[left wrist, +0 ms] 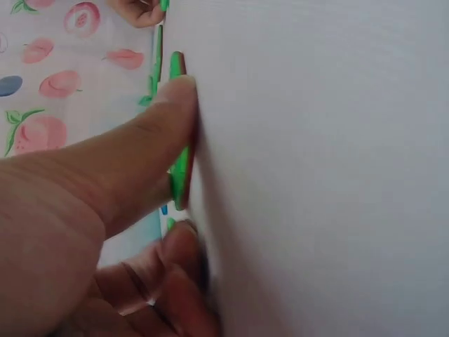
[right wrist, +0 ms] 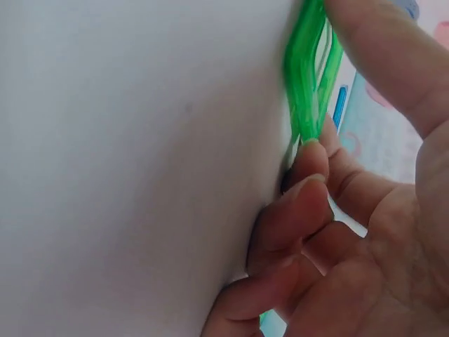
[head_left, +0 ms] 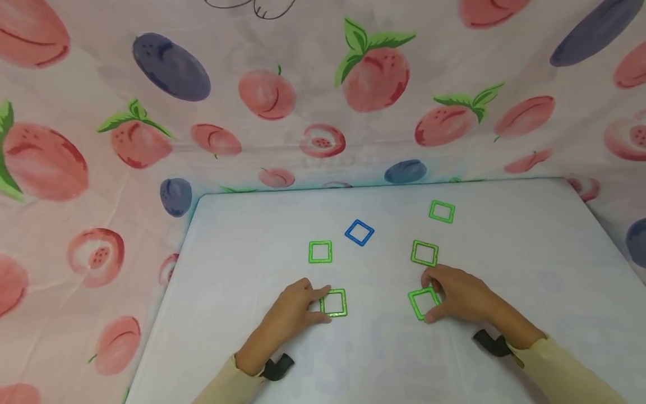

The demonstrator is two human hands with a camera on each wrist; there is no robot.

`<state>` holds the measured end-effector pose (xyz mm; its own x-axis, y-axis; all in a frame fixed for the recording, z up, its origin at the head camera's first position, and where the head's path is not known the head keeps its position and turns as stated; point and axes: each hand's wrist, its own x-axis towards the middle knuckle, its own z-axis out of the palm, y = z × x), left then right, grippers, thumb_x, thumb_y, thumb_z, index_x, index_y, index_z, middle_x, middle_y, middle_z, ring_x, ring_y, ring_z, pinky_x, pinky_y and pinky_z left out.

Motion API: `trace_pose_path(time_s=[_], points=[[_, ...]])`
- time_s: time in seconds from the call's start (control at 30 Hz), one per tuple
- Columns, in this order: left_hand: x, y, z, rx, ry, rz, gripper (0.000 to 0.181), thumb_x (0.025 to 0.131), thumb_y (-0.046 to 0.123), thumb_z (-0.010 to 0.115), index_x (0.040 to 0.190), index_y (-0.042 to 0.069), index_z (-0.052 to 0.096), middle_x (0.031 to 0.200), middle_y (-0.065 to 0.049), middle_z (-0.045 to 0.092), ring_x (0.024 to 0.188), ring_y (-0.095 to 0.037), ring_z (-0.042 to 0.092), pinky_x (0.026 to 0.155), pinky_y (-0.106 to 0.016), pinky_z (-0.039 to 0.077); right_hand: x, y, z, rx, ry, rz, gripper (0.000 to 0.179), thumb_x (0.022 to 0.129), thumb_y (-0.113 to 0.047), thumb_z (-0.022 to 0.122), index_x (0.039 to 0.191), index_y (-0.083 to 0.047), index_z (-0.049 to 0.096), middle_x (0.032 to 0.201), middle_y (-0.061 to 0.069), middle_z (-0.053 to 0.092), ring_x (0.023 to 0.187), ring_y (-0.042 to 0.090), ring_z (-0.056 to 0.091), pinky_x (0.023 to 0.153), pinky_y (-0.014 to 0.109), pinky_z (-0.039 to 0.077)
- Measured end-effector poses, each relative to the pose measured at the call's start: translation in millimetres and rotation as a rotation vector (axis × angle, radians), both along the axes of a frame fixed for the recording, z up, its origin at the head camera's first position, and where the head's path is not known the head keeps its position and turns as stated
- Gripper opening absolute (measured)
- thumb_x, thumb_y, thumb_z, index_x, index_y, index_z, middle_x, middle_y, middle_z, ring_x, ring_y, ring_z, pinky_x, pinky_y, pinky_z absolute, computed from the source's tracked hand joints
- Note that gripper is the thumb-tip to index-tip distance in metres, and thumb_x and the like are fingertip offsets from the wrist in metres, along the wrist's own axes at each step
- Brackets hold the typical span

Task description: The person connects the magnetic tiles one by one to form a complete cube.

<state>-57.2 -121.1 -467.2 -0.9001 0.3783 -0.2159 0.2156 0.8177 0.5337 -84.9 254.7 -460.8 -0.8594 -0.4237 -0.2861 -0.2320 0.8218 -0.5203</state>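
Observation:
My left hand (head_left: 290, 308) pinches a green square frame (head_left: 345, 303) by its left side, thumb at the near edge and index finger at the far edge. In the left wrist view the thumb presses along this thin green frame (left wrist: 179, 186), close over the white surface. To the right, my right hand (head_left: 461, 294) holds another green square frame (head_left: 415, 306) between thumb and index finger, turned slightly askew. The right wrist view shows that frame (right wrist: 303, 77) tilted, the other fingers curled against the surface. Just beyond the right fingers lies a green square frame (head_left: 425, 253).
Farther back on the white table (head_left: 242, 235) lie a green square frame (head_left: 320, 252) at left, a blue square frame (head_left: 359, 233) turned like a diamond, and another green frame (head_left: 442, 211) at right. A fruit-print cloth (head_left: 212, 163) hangs behind and along the left.

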Motion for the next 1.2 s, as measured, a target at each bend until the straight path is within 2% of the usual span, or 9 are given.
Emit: trace_pose_path(time_s=[0.13,0.47,0.63,0.73,0.87,0.93,1.03,1.13,1.2], points=[[-3.3,6.7,0.1,-0.005,-0.035,0.005,0.067,0.078,0.034,0.088,0.139,0.018,0.064,0.083,0.002,0.048,0.068,-0.011,0.037,0.058,-0.021,0.032,-0.6,-1.7,-1.1,0.014,-0.005,-0.028,0.064,0.059,-0.054,0.094,0.101,-0.019,0.062,0.087,-0.005,0.051,0.079,0.012,0.046,0.067,0.028,0.038],[-13.0,33.0,5.5,0.009,-0.125,0.023,0.068,0.078,0.026,0.09,0.14,0.019,0.062,0.082,-0.002,0.053,0.068,-0.014,0.042,0.057,-0.023,0.033,-2.1,-5.2,-2.2,0.036,0.005,-0.048,0.063,0.057,-0.056,0.094,0.096,-0.018,0.062,0.084,-0.004,0.051,0.077,0.013,0.046,0.064,0.029,0.037],[-17.1,46.3,5.8,0.023,-0.128,0.002,0.067,0.079,0.025,0.089,0.14,0.022,0.063,0.096,-0.006,0.063,0.073,-0.012,0.048,0.057,-0.022,0.038,0.2,-5.6,-2.3,0.041,-0.01,-0.056,0.06,0.058,-0.058,0.093,0.092,-0.019,0.063,0.082,-0.005,0.05,0.077,0.013,0.046,0.064,0.029,0.036],[-16.5,49.0,6.3,0.016,-0.131,0.0,0.067,0.08,0.026,0.089,0.141,0.025,0.062,0.1,-0.007,0.064,0.074,-0.013,0.048,0.058,-0.023,0.038,1.3,-2.6,-2.6,0.021,-0.01,-0.05,0.049,0.065,-0.059,0.089,0.086,-0.023,0.063,0.078,-0.006,0.05,0.073,0.01,0.045,0.062,0.027,0.035],[-16.2,47.8,5.1,-0.01,-0.129,-0.016,0.066,0.081,0.028,0.087,0.142,0.026,0.06,0.091,-0.003,0.058,0.072,-0.014,0.045,0.059,-0.023,0.037,-1.2,3.8,-0.4,-0.077,-0.038,-0.025,0.027,0.085,-0.053,0.078,0.083,-0.029,0.067,0.079,-0.011,0.056,0.075,0.005,0.048,0.064,0.024,0.039],[-16.3,47.2,4.0,-0.016,-0.121,-0.028,0.066,0.082,0.029,0.086,0.142,0.027,0.06,0.089,0.0,0.055,0.072,-0.013,0.045,0.06,-0.023,0.037,-3.1,6.3,3.5,-0.138,-0.079,-0.016,0.019,0.093,-0.046,0.072,0.086,-0.029,0.071,0.085,-0.012,0.062,0.081,0.004,0.052,0.071,0.022,0.043],[-17.1,46.5,2.6,-0.015,-0.108,-0.041,0.065,0.083,0.03,0.085,0.143,0.027,0.059,0.09,0.0,0.055,0.074,-0.013,0.046,0.061,-0.023,0.037,-6.2,6.8,10.1,-0.203,-0.16,-0.008,0.019,0.101,-0.038,0.065,0.092,-0.025,0.076,0.096,-0.01,0.069,0.092,0.007,0.055,0.08,0.023,0.045],[-17.5,45.8,1.7,-0.049,-0.08,-0.08,0.064,0.084,0.033,0.084,0.143,0.029,0.058,0.092,0.0,0.056,0.074,-0.012,0.045,0.062,-0.022,0.038,-9.7,3.2,14.7,-0.228,-0.27,-0.048,0.025,0.103,-0.038,0.06,0.095,-0.021,0.076,0.103,-0.006,0.07,0.1,0.013,0.055,0.086,0.025,0.043],[-17.2,44.8,0.6,-0.09,-0.044,-0.132,0.061,0.086,0.035,0.081,0.143,0.033,0.058,0.093,-0.001,0.055,0.071,-0.011,0.043,0.061,-0.022,0.039,-12.1,-0.5,15.5,-0.253,-0.348,-0.093,0.029,0.104,-0.04,0.058,0.098,-0.019,0.076,0.107,-0.002,0.069,0.103,0.018,0.055,0.088,0.028,0.043]])
